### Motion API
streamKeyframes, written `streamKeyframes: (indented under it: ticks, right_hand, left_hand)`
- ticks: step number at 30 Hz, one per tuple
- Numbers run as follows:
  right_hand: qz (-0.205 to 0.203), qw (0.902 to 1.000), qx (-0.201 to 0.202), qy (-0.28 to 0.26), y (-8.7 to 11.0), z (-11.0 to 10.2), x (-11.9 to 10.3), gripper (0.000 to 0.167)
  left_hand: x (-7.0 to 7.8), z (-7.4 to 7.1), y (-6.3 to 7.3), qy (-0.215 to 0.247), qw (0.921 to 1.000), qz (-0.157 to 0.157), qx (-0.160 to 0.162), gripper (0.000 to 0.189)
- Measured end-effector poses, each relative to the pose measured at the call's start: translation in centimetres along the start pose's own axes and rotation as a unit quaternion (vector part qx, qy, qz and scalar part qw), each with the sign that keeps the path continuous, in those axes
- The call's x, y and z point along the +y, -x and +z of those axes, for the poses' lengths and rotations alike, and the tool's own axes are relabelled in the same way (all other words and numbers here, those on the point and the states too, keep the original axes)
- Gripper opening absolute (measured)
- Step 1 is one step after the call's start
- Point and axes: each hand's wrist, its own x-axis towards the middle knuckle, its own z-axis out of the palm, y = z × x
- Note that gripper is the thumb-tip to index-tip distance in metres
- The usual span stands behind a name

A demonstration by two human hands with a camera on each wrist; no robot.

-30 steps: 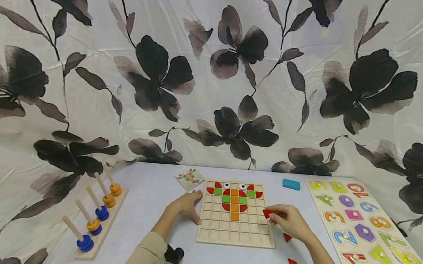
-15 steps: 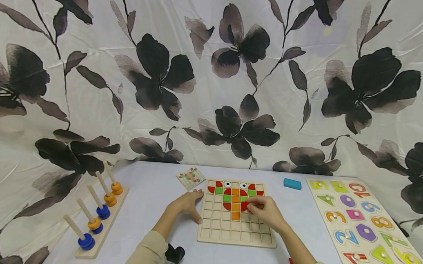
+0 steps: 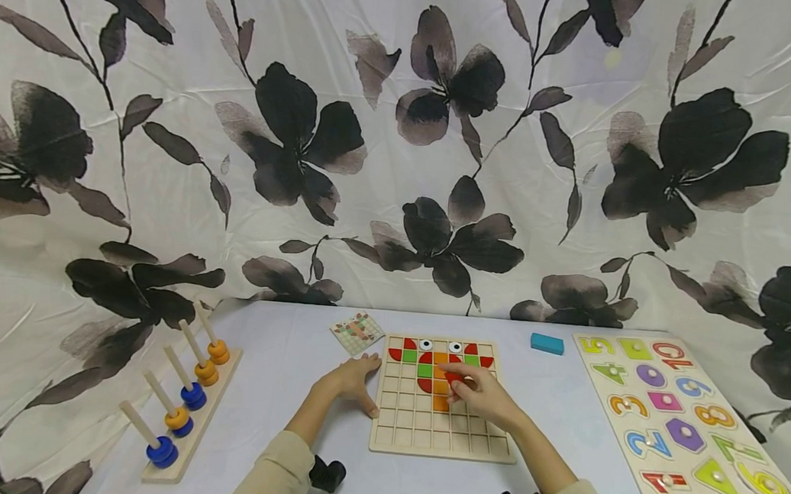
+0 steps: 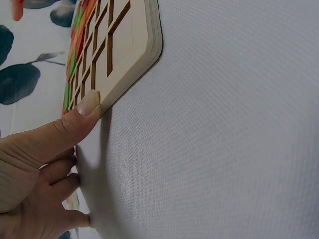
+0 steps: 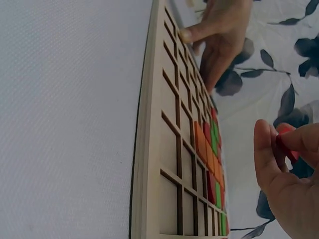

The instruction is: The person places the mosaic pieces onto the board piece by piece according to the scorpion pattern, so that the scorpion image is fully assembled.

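Note:
My right hand [image 3: 488,397] is over the middle of the wooden grid board [image 3: 392,434], pinching a small red triangular tile [image 5: 287,148] between thumb and fingers. In the right wrist view the tile is clear of the board, partly covered by the fingers. Under the hand, the board bears an orange column [image 3: 440,405], green squares [image 3: 424,371], red rounded tiles [image 3: 424,385] and two eye tiles [image 3: 424,345]. My left hand [image 3: 350,382] rests at the board's left side, its thumb [image 4: 88,103] touching the rim and its other fingers spread beside the edge.
A pattern card [image 3: 356,332] lies behind the board's left corner. On the left is a peg stand [image 3: 193,420] with blue and orange rings. To the right lie a blue block [image 3: 546,344] and a number-and-shape puzzle board [image 3: 648,479]. A floral cloth hangs behind.
My right hand has carried the red tile leftward from the board's right edge to over its middle. Its forearm now hides the loose red triangles on the table. The left hand stays put.

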Motion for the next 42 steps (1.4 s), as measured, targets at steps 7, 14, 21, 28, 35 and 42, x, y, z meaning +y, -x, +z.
streamKeyframes:
  ticks: [7,14,21,28,35,42]
  right_hand:
    - [0.022,0.9991,0.022,-0.028,0.04,-0.07,0.17,0.031]
    - [0.040,0.9940,0.100,-0.021,-0.07,-0.20,0.26,0.024]
    - [0.074,0.9801,0.182,-0.027,-0.13,-0.16,0.19,0.015]
    - [0.072,0.9797,0.178,-0.056,-0.05,-0.23,0.05,0.022]
    - [0.025,0.9913,0.122,-0.042,0.02,-0.45,-0.15,0.039]
    - [0.005,0.9949,0.094,-0.036,0.00,-0.35,-0.21,0.034]
  left_hand:
    - [0.02,0.06,-0.12,0.002,1.0000,-0.006,-0.003,0.098]
    - [0.03,0.02,-0.13,-0.001,1.0000,-0.002,-0.004,0.097]
    - [0.21,0.01,0.00,-0.003,1.0000,-0.007,-0.001,0.096]
    - [0.35,-0.01,0.15,-0.005,1.0000,-0.008,0.001,0.096]
    - [0.23,0.04,0.09,-0.002,1.0000,-0.005,0.002,0.096]
    - [0.19,0.05,0.01,-0.002,1.0000,-0.007,0.002,0.096]
